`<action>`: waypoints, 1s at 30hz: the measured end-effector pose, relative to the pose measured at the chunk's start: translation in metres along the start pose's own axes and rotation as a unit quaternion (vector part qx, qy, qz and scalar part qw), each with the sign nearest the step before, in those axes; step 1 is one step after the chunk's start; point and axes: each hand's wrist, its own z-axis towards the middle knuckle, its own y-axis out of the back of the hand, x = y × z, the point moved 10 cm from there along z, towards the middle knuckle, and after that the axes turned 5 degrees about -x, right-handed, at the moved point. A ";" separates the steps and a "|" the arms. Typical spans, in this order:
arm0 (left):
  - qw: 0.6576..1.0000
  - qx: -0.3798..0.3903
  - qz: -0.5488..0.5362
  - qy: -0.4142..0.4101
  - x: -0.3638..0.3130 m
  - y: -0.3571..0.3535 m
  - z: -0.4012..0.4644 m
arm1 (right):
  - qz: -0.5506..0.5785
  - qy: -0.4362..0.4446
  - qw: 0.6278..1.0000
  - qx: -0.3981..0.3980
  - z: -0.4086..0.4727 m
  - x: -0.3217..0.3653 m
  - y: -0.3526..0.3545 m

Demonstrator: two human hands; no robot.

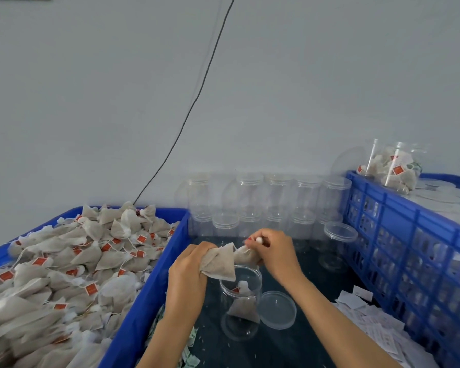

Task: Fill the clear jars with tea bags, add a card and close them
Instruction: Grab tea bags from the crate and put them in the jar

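An open clear jar (239,304) stands on the dark table straight below my hands, with at least one tea bag (243,306) inside. Its clear lid (276,309) lies flat just to its right. My left hand (187,272) grips a bunch of grey tea bags (221,264) above the jar's mouth. My right hand (272,252) pinches another tea bag (246,254) from that bunch, fingers curled round its top. White cards (372,322) lie scattered at the right.
A blue tray (144,301) heaped with tea bags (64,266) fills the left. Several closed empty jars (266,205) line the wall. A blue crate (409,235) at the right carries a filled jar (393,166). Green paper slips (189,351) lie near the front edge.
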 end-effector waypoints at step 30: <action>0.674 0.025 -0.587 0.448 0.026 -0.030 0.019 | 0.445 -0.193 0.850 0.207 -0.048 0.026 -0.071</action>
